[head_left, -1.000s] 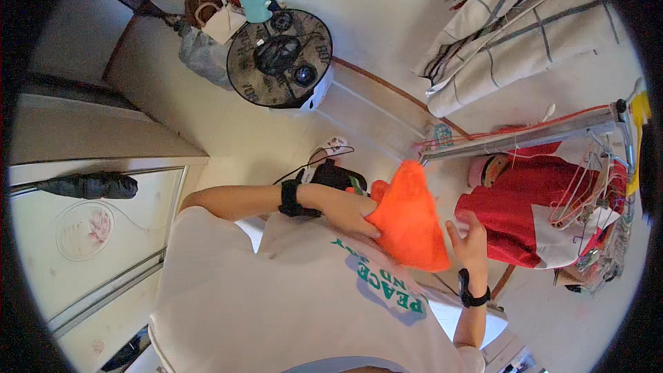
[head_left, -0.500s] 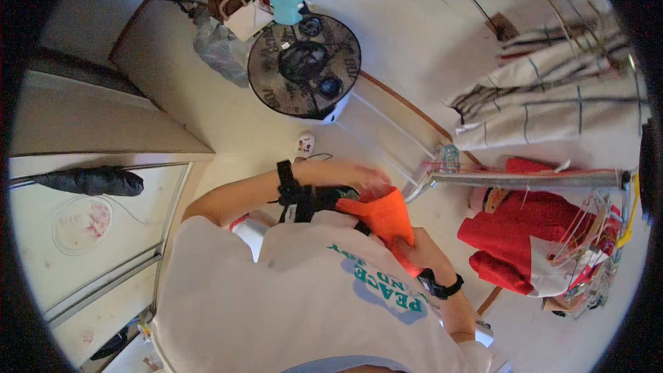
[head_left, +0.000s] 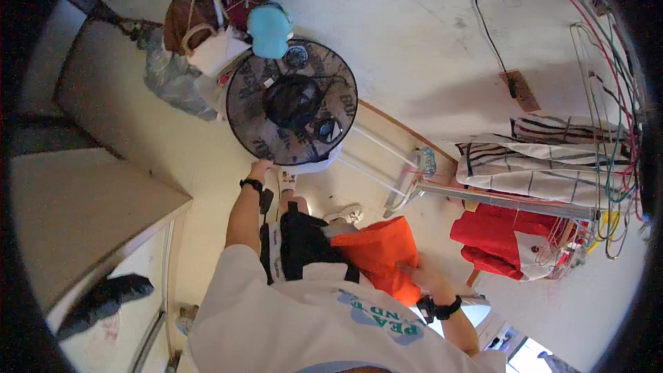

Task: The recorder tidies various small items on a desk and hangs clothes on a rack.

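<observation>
My left arm stretches forward, and my left hand (head_left: 261, 168) is at the near rim of a round table (head_left: 242, 107) with a dark-edged, patterned top. Its fingers are too foreshortened to make out, and whether it grips the rim cannot be told. In front of my body, my right hand (head_left: 423, 278) is closed on the right side of an orange cloth (head_left: 380, 249). The cloth hangs partly spread beside black fabric (head_left: 307, 242) at my lap. On the table lie a black item (head_left: 293, 100) and a round dark object (head_left: 328, 129).
A light-blue bag (head_left: 269, 31), a white bag (head_left: 217, 52) and a grey plastic bag (head_left: 176, 86) crowd the table's far left. To the right, a metal rack (head_left: 504, 198) carries striped cloth (head_left: 552, 159) and red clothing (head_left: 487, 238), with hangers (head_left: 608, 166) nearby. A cabinet (head_left: 97, 207) stands left.
My left hand has left the orange cloth and reached forward to the table rim. My right hand still holds the cloth, which now hangs wider. The view has shifted.
</observation>
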Demonstrator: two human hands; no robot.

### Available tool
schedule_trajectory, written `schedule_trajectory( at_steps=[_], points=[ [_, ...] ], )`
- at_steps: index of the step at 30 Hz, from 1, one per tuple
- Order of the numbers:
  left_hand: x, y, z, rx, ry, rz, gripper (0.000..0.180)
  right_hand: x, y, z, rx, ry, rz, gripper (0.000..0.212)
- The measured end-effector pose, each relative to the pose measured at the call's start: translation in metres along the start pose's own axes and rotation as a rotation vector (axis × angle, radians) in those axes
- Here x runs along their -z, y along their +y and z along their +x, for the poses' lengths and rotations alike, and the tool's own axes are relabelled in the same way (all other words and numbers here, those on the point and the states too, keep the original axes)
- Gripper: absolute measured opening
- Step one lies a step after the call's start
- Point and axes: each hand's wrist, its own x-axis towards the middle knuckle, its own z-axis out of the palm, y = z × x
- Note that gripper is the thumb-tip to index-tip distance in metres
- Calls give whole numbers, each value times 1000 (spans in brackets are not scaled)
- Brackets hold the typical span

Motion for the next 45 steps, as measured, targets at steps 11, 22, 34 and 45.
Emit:
schedule_trajectory(
  at_steps=[11,22,34,45],
  points=[
    [31,180,-28,331,201,-1279,45,-33,-26,38,-21,119,307,26],
    [178,329,-20,-197,59,-1198,26,-22,2,98,50,87,477,29],
    [197,347,-31,-347,-65,-1813,28,-21,8,119,31,235,583,33],
    [183,282,-261,-161,573,-1343,37,43,-19,157,365,543,669,26]
  ],
)
